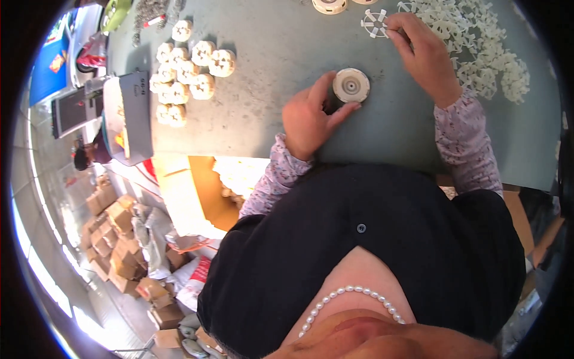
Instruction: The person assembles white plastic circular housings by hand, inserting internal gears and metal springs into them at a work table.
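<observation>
My left hand grips a round cream-coloured disc-shaped part between thumb and fingers on the table. The disc's face has concentric rings and a small dark centre. Farther off to the right, my right hand pinches the edge of a white plastic ring with short radial tabs. This ring is apart from the disc. Close beyond the right hand spreads a loose pile of white plastic pieces.
Several cream round assemblies are grouped on the left of the grey table. More round parts sit at the far edge of view. A grey bin stands at the table's left end. Below the near edge is an open cardboard box.
</observation>
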`<action>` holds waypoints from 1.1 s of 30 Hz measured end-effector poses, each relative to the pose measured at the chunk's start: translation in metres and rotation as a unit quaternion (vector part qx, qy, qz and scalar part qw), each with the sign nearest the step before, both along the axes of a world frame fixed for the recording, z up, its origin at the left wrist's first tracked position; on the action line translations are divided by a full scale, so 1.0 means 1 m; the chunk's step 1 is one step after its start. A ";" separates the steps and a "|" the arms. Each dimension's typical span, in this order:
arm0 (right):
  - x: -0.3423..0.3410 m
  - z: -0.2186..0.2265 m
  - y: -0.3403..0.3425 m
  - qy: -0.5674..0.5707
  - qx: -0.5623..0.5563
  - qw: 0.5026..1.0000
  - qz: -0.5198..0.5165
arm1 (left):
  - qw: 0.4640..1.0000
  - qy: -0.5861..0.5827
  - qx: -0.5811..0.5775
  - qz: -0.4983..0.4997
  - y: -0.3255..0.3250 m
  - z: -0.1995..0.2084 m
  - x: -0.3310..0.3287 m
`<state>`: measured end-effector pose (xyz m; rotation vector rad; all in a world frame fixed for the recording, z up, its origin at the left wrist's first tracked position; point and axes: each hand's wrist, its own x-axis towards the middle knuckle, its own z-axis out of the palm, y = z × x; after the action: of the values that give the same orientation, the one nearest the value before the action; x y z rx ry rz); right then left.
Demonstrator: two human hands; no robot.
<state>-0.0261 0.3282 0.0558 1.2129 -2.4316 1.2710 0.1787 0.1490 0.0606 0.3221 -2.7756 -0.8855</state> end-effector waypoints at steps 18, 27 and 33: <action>0.015 -0.002 0.020 0.067 0.189 0.978 -0.059 | 0.998 -0.045 0.044 0.008 0.014 0.008 0.010; 0.005 0.037 0.013 -0.275 0.169 0.946 0.040 | 0.992 -0.062 0.106 0.021 0.012 0.014 0.012; 0.045 0.041 0.017 -0.243 0.102 0.943 0.201 | 0.970 -0.027 0.240 0.032 0.001 0.004 0.020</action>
<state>0.0186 0.3447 0.0968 1.6954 -2.8086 1.6196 0.1990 0.1498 0.0650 0.5139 -2.5445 -1.5458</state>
